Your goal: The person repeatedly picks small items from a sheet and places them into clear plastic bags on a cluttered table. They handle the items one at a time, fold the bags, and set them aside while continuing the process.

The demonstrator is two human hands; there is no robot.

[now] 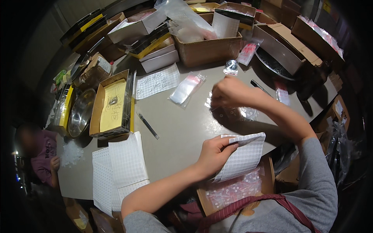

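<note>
My left hand (215, 155) pinches a folded white sheet of round stickers (244, 155) between thumb and fingers, near the table's front edge. Farther off and to the right, my right hand (232, 93) is closed, fingers bent down over the tabletop; whatever they pinch is hidden. Beside and under it lie small clear plastic bags (247, 113) with little round white marks. Below the sticker sheet, against my body, a cardboard box (269, 174) holds many small clear bags with pinkish contents and white dots.
More sticker sheets (126, 163) lie front left, near a black pen (148, 126) and a box with yellow paper (129, 89). A steel bowl (81, 112) sits farther left. Cardboard boxes (210, 52) line the back; a tray of dark small parts (272, 64) stands right. Another person (43, 155) is at left.
</note>
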